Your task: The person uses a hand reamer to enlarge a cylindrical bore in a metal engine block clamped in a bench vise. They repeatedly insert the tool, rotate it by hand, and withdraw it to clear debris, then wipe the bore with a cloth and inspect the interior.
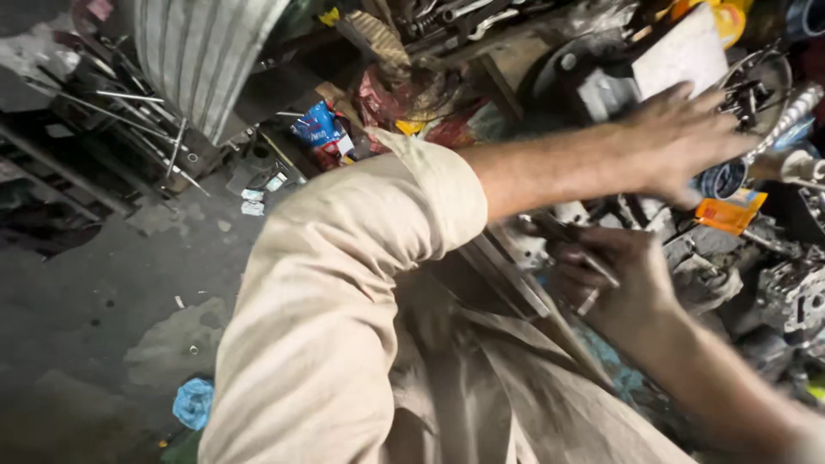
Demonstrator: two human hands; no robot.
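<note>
My left hand (679, 142) stretches out from a rolled beige sleeve across a crowded workbench. Its fingers are spread and blurred, and nothing is held in it. Just below its fingertips lie a round dark tin (720, 180) and an orange packet (732, 213). A ribbed metal part (792, 110) lies past its fingertips to the right. Lower down, my right hand (612, 277) comes in from the bottom right and is closed around a thin metal tool (591, 258). The tool's tip pokes out past my fingers. A long flat metal bar (516, 283) runs under that hand.
A white card (683, 51) leans at the back of the bench. Grey engine parts (795, 296) crowd the right edge. On the left, metal rods (129, 112) lie on a rack above a dirty floor with a blue cloth (193, 402) and a blue wrapper (318, 129).
</note>
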